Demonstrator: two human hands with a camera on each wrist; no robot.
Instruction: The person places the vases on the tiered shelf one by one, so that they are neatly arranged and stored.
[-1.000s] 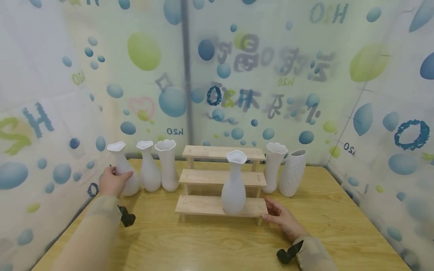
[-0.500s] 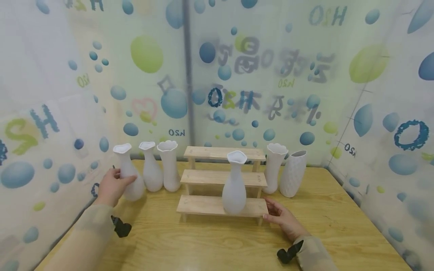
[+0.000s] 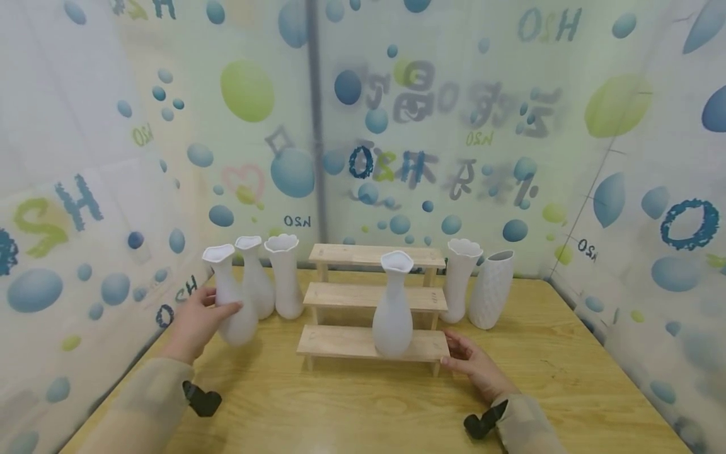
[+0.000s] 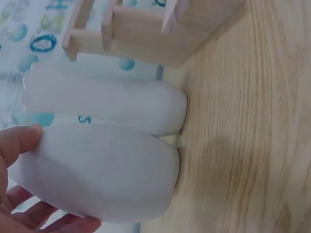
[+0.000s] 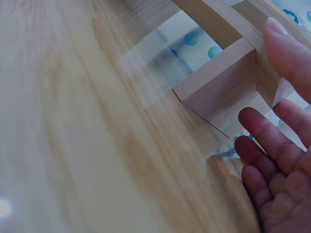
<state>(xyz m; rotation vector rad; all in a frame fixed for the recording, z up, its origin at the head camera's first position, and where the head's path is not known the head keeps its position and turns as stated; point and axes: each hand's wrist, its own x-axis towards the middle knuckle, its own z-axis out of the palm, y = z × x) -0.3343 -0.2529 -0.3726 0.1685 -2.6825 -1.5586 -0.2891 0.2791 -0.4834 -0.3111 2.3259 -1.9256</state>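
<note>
At left, held vase (image 3: 239, 326), second vase (image 3: 261, 284) partly hidden

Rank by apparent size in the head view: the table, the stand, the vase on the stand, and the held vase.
1. Table
2. Stand
3. Unranked: stand vase and held vase. They look alike; the left hand partly covers one, and nearness to the camera may differ.
</note>
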